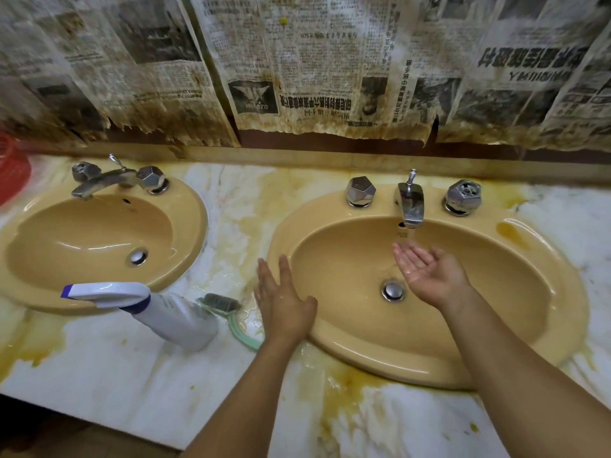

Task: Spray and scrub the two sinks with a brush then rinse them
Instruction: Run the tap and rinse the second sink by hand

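Two tan oval sinks sit in a stained marble counter: the left sink (185, 206) and the right sink (515, 312). Water runs from the right sink's chrome spout (411, 204). My right hand (426, 272) is cupped palm up under the stream, holding nothing. My left hand (281, 299) rests flat, fingers straight, on the right sink's left rim. Between the sinks a white spray bottle (158, 309) with a blue-trimmed nozzle stands on the counter. A green-handled scrub brush (228, 312) lies beside it, bristles up, just left of my left hand.
Each sink has faceted chrome knobs and a drain plug; the left sink's tap (109, 180) is off. Yellow stains mark the counter (363, 408). Stained newspaper (314, 61) covers the wall behind. A red basket (13, 173) shows at the far left edge.
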`<state>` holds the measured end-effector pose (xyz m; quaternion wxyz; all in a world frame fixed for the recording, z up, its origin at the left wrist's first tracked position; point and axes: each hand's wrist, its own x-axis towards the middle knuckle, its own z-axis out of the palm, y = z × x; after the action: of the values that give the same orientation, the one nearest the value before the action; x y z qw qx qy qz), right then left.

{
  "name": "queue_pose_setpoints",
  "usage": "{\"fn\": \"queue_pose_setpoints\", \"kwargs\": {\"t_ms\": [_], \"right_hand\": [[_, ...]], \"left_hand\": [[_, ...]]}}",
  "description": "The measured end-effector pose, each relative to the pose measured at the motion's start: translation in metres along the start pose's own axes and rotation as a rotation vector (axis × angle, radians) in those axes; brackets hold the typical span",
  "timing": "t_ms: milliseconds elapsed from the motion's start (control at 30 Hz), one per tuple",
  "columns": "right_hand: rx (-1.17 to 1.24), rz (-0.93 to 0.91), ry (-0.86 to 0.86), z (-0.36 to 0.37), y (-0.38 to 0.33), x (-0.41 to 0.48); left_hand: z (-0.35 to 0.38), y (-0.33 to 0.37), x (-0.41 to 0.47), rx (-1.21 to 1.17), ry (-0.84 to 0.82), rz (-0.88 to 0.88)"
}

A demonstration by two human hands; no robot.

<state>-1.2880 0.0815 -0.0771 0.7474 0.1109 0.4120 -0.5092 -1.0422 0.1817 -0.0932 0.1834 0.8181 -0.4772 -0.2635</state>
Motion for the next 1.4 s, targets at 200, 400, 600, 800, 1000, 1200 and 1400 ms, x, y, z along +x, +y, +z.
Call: {"fn": "queue_pose_setpoints", "kwargs": {"t_ms": [200, 400, 600, 800, 1000, 1200, 1400], "right_hand": [[0.104, -0.042, -0.013, 0.013, -0.001, 0.011], [-0.162, 0.065, -0.120, 0.025, 0.010, -0.023], [-0.516, 0.199, -0.189, 0.043, 0.047, -0.074], [-0.954, 0.082, -0.176, 0.040, 0.090, -0.114], [-0.923, -0.247, -0.028, 0.028, 0.078, -0.118], [-0.538, -0.316, 0.116, 0.003, 0.037, -0.083], [-0.017, -0.168, 0.029, -0.002, 0.015, -0.022]], "left_hand": [[-0.004, -0.006, 0.015, 0.065, -0.008, 0.074], [0.000, -0.019, 0.010, 0.394, -0.017, 0.255], [-0.037, -0.030, 0.005, 0.530, -0.368, 0.669], [-0.042, -0.031, 0.019, 0.686, -0.443, 0.944], [-0.025, -0.007, 0.017, 0.688, -0.425, 1.131], [-0.014, -0.024, 0.025, 0.552, -0.218, 1.237], [-0.002, -0.036, 0.031, 0.414, -0.065, 1.309]]}}
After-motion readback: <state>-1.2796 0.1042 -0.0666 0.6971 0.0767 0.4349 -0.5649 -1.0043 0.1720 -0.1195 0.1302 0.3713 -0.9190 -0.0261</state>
